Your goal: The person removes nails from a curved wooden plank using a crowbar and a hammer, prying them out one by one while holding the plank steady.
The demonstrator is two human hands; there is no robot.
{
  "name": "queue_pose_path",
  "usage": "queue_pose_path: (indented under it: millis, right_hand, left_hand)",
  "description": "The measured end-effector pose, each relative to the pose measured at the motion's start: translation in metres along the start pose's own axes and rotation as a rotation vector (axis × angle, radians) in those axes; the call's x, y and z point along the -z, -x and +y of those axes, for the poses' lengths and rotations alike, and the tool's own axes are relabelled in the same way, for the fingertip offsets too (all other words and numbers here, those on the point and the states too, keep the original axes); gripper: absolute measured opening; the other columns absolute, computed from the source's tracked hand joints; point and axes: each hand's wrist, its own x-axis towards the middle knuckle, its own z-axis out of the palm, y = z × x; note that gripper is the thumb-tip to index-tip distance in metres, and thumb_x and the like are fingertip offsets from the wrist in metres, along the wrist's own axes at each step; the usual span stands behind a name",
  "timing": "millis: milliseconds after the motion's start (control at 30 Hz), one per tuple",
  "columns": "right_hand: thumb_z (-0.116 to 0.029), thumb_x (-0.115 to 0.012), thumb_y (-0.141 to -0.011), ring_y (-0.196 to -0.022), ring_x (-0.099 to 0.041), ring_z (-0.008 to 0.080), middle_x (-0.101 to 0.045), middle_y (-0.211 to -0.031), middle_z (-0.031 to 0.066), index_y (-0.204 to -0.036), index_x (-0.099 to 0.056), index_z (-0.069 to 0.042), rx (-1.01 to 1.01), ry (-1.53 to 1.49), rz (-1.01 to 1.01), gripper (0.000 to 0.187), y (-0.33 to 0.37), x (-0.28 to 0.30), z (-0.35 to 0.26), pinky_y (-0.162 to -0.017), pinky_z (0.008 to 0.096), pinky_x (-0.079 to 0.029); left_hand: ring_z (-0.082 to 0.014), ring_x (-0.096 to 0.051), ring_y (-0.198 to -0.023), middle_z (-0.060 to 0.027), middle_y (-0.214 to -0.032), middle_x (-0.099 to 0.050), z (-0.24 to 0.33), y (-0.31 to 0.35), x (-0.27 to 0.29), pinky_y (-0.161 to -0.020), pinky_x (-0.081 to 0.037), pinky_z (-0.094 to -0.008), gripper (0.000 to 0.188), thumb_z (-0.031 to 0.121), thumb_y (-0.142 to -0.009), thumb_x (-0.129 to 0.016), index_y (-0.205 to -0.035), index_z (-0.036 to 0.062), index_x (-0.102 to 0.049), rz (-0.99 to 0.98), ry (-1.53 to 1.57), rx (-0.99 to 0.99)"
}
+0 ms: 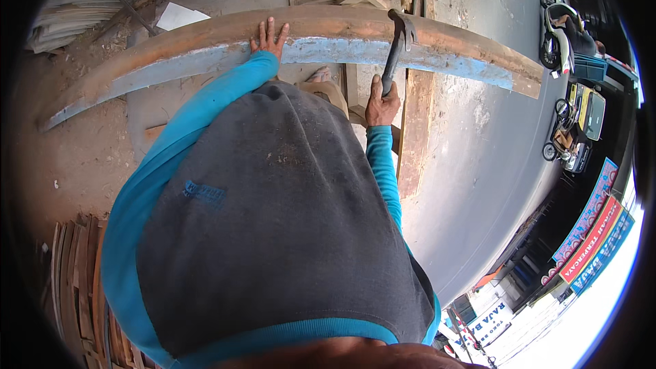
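Note:
A long wooden beam (328, 24) crosses in front of me, its top bare brown wood and its near side painted pale blue. My left hand (270, 41) lies on the beam left of its middle, fingers spread. My right hand (382, 105) is wrapped round the handle of a claw hammer (394, 58). The hammer points away from me, with its head over the beam's top. Whether the head touches the wood I cannot tell. Beneath the beam, near my right hand, a rough plank (415, 140) runs away from me.
Stacked boards (82, 17) lie at the far left, and more planks (78, 280) at the near left. A white sheet (181, 16) lies beyond the beam. To the right runs a road (471, 212) with a scooter (562, 37) and a yellow vehicle (589, 113).

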Motion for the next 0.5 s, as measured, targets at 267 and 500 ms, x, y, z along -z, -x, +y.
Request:
queue_pose_path:
  millis: [267,500]
  right_hand:
    - [-0.041,-0.061,-0.088,-0.082,-0.062,0.0471,-0.064,-0.082,0.0270,-0.093,-0.055,0.000,0.163,0.400,-0.180,0.041,-0.024,-0.016,0.019,-0.070,0.0489,-0.050]
    - [-0.051,-0.061,-0.087,-0.078,-0.063,0.0460,-0.062,-0.076,0.0293,-0.086,-0.058,0.001,0.009,0.146,-0.089,0.053,-0.017,-0.014,-0.009,-0.067,0.0477,-0.048]
  left_hand:
    - [-0.0342,0.001,-0.147,-0.0055,-0.160,0.013,0.008,-0.013,0.010,-0.109,-0.020,-0.0624,0.086,-0.003,-0.089,-0.043,-0.152,0.0399,-0.003,0.135,0.019,-0.005]
    - [-0.0311,-0.018,-0.144,-0.0115,-0.158,-0.012,-0.035,0.009,0.028,-0.112,-0.027,-0.0528,0.101,0.029,-0.068,-0.081,-0.150,0.0255,-0.024,0.229,0.315,-0.194]
